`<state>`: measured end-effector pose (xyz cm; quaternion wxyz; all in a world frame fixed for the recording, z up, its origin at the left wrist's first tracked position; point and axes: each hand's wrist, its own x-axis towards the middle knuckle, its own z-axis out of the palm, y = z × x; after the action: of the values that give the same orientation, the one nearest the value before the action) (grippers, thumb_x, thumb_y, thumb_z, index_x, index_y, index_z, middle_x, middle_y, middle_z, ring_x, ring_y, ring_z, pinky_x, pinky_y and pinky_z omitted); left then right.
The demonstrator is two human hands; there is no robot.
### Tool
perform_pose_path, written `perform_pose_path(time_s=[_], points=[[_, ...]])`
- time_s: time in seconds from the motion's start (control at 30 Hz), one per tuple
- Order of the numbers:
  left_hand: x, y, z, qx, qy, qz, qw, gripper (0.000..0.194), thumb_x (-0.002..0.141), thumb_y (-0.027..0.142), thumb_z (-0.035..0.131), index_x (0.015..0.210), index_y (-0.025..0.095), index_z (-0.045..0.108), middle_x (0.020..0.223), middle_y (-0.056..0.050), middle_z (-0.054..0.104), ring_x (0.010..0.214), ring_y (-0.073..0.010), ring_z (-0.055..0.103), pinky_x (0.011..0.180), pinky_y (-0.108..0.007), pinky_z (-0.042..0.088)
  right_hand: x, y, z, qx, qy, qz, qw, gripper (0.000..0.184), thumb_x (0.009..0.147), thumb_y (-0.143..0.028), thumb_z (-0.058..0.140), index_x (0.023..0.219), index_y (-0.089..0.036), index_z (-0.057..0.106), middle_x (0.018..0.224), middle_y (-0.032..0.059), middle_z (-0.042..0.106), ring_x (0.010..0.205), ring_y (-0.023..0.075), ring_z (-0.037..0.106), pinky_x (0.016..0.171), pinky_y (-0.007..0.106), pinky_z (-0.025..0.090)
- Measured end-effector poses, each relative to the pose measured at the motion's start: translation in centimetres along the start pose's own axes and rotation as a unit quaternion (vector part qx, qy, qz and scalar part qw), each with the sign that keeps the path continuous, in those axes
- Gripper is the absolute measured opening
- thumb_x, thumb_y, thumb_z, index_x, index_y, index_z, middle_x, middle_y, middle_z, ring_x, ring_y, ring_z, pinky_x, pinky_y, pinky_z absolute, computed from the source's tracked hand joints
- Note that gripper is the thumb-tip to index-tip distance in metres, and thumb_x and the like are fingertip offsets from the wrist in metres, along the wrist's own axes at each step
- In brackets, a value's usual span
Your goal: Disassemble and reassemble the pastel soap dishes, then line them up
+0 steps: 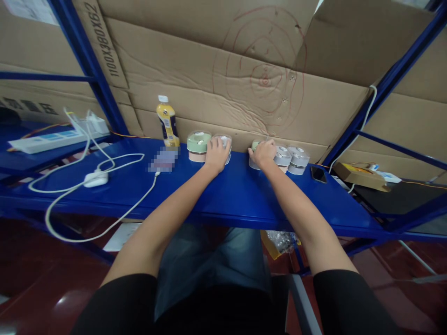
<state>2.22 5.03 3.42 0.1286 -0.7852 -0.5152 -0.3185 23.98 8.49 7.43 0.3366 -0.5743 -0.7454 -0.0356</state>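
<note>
Along the back of the blue table stand short stacks of round, clear-cased packs, two high. At the left, a green pack (pixel 199 141) rests on a pink one (pixel 197 157). My left hand (pixel 217 154) reaches over the stack beside it, fingers curved around a grey-topped pack (pixel 226 139). To the right, my right hand (pixel 264 151) is closed over another stack, where part of a green-topped pack (pixel 255 145) shows; its fingers hide most of it. Further right stand a grey-over-pink stack (pixel 282 158) and a grey stack (pixel 298 161).
A yellow drink bottle (pixel 168 122) stands back left, near a blurred-out item (pixel 163 159) with a white cable. The cable loops past a charger (pixel 96 178). A phone (pixel 318 174) lies at right. Cardboard (pixel 181 60) walls the back; blue posts (pixel 91 65) frame the sides.
</note>
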Motion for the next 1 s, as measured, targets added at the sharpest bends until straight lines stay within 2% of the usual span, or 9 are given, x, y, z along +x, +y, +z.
perform_pose_path(time_s=[0.13,0.3,0.4,0.5,0.63,0.73,0.87,0.93,1.0], points=[[-0.4,0.7,-0.4,-0.001,0.002,0.012,1.000,0.073,0.088,0.032,0.073,0.155,0.012,0.050,0.162,-0.034,0.051,0.156,-0.0603,0.036,0.120,-0.084,0.025,-0.9,-0.9,-2.1,-0.030,0.138,0.093,0.986,0.095,0.095,-0.089,0.049,0.135,-0.004,0.070,0.135,0.0392,0.061,0.128,0.0578,0.065,0.102,0.073,0.053],[-1.3,1.5,-1.6,-0.006,-0.013,0.025,1.000,0.058,0.097,0.017,0.054,0.155,0.011,0.053,0.162,-0.035,0.051,0.155,-0.0589,0.040,0.118,-0.085,0.031,-4.2,-0.7,-5.0,-0.015,0.167,0.077,0.983,0.073,0.107,-0.071,0.041,0.128,-0.009,0.072,0.130,0.0319,0.066,0.121,0.0506,0.069,0.104,0.068,0.053],[-2.2,1.0,-2.5,-0.022,-0.004,0.053,0.998,0.058,0.099,0.012,0.046,0.157,0.009,0.053,0.163,-0.034,0.051,0.158,-0.0549,0.041,0.120,-0.082,0.035,-6.2,-0.1,-5.7,0.016,0.130,0.029,0.991,0.054,0.107,-0.061,0.047,0.118,-0.017,0.076,0.121,0.0232,0.072,0.118,0.0427,0.070,0.107,0.063,0.053],[-3.7,-0.1,-3.4,-0.053,-0.012,0.153,0.987,0.059,0.101,0.012,0.044,0.159,0.009,0.051,0.166,-0.031,0.050,0.162,-0.0484,0.039,0.128,-0.078,0.035,-7.4,0.2,-6.2,0.079,0.050,-0.092,0.991,0.047,0.098,-0.062,0.067,0.125,-0.024,0.075,0.132,0.0169,0.073,0.128,0.0391,0.068,0.116,0.059,0.052],[-5.7,-0.7,-4.0,-0.109,-0.057,0.288,0.950,0.056,0.104,0.012,0.042,0.160,0.013,0.051,0.167,-0.024,0.054,0.167,-0.0376,0.038,0.134,-0.069,0.037,-8.0,-0.1,-6.3,0.146,-0.098,-0.219,0.960,0.098,0.072,-0.067,0.095,0.155,-0.027,0.061,0.168,0.0148,0.055,0.158,0.0417,0.049,0.131,0.061,0.039],[-6.6,-0.5,-3.9,-0.125,-0.070,0.329,0.933,0.054,0.106,0.009,0.039,0.158,0.014,0.051,0.168,-0.023,0.054,0.169,-0.0342,0.036,0.135,-0.066,0.038,-8.5,-0.4,-5.6,0.162,-0.194,-0.220,0.942,0.111,0.066,-0.063,0.099,0.161,-0.026,0.057,0.166,0.0154,0.058,0.154,0.0414,0.054,0.130,0.061,0.042],[-7.2,-0.5,-3.6,-0.131,-0.085,0.332,0.930,0.053,0.105,0.014,0.046,0.158,0.013,0.050,0.169,-0.025,0.052,0.167,-0.0368,0.038,0.134,-0.064,0.042,-9.3,-0.7,-4.4,0.159,-0.219,-0.224,0.936,0.101,0.070,-0.061,0.097,0.155,-0.023,0.061,0.150,0.0156,0.069,0.137,0.0381,0.067,0.122,0.059,0.051],[-7.5,-0.5,-3.6,-0.141,-0.090,0.318,0.933,0.052,0.106,0.028,0.057,0.156,0.013,0.051,0.168,-0.028,0.052,0.164,-0.0409,0.043,0.131,-0.064,0.046,-9.7,-0.7,-4.1,0.143,-0.215,-0.222,0.940,0.099,0.070,-0.063,0.097,0.153,-0.020,0.063,0.143,0.0169,0.072,0.131,0.0380,0.069,0.117,0.058,0.054],[-7.8,-0.4,-3.6,-0.167,-0.086,0.284,0.940,0.071,0.100,0.049,0.074,0.157,0.014,0.050,0.169,-0.029,0.050,0.161,-0.0444,0.047,0.129,-0.064,0.047,-10.0,-0.8,-3.8,0.128,-0.214,-0.221,0.943,0.099,0.071,-0.064,0.096,0.153,-0.019,0.063,0.140,0.0174,0.072,0.128,0.0384,0.069,0.114,0.058,0.055]])
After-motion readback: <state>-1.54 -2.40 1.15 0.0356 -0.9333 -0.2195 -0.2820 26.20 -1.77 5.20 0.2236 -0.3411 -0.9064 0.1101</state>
